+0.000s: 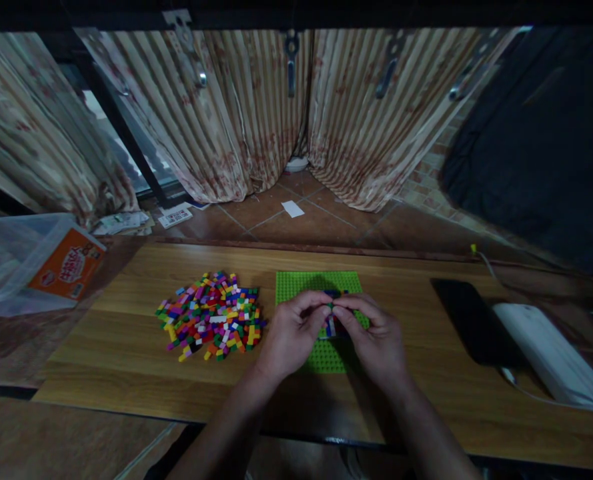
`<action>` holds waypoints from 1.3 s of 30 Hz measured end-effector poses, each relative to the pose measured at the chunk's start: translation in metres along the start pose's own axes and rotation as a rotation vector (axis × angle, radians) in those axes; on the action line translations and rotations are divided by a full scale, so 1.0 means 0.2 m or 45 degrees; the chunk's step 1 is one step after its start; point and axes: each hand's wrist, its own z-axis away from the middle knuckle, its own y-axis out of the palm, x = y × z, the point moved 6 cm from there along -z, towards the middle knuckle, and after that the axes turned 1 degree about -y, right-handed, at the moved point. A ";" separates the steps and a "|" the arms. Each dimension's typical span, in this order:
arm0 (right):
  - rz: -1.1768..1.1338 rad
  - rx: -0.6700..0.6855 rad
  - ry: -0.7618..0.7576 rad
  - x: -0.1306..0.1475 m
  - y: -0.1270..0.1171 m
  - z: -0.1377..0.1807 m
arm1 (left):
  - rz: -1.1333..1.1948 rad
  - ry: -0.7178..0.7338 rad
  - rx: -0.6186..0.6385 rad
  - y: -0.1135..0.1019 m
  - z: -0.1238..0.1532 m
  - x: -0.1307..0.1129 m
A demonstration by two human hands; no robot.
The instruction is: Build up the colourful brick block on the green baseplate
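Over the light green baseplate, both of my hands meet with their fingertips close together. My left hand pinches a small dark green brick from one side. From the other side, my right hand closes its thumb and index finger on the same brick. Just beneath the fingertips, blue and white bricks show on the baseplate, partly covered by my hands. Left of the baseplate lies a loose pile of small coloured building bricks.
A black phone and a white box-shaped device with a cable lie at the right of the wooden table. A clear plastic bin with an orange label stands at the left. Striped curtains hang behind.
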 end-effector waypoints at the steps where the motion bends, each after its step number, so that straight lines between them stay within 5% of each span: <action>1: -0.003 -0.005 0.001 0.00 0.00 0.00 | 0.001 0.001 0.004 0.00 0.00 0.00; 16: -0.072 0.013 0.041 0.02 0.00 0.00 | 0.175 0.016 0.031 0.01 -0.01 -0.01; 31: -0.043 0.070 0.022 0.01 -0.02 0.01 | -0.081 0.105 0.065 0.02 0.00 -0.04; 39: 0.267 0.204 -0.042 -0.07 -0.14 0.00 | -0.371 0.063 -0.239 -0.19 -0.04 -0.02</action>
